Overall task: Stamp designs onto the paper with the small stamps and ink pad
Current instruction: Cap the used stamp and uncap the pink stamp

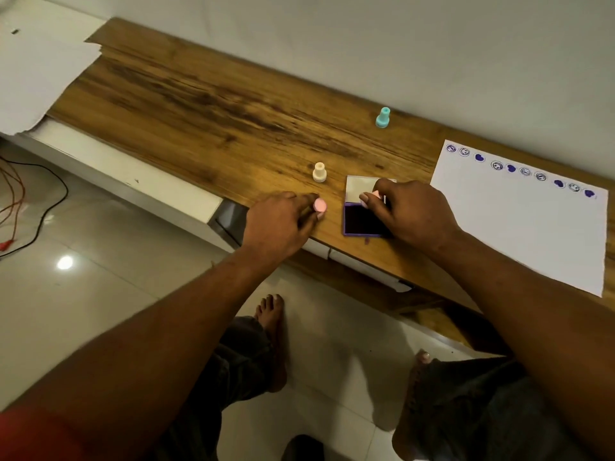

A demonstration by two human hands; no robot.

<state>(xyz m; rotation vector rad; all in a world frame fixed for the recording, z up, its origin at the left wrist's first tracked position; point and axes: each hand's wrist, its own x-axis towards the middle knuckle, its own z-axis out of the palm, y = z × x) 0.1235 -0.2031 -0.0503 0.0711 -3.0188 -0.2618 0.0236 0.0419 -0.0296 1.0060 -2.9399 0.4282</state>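
Observation:
An open purple ink pad (361,222) lies near the front edge of the wooden table (206,104). My right hand (412,211) hovers over the pad and pinches a small pink stamp (376,194). My left hand (279,222) rests at the table's edge and holds a pink stamp (320,205) between its fingertips. A cream stamp (319,172) stands upright just behind my left hand. A teal stamp (382,117) stands farther back near the wall. The white paper (532,227) lies to the right, with a row of several purple prints along its far edge.
White sheets (40,71) cover the table's far left end. Red and black cables (20,207) lie on the tiled floor at the left. My bare feet (273,327) and knees are below the table's front edge. A wall runs behind the table.

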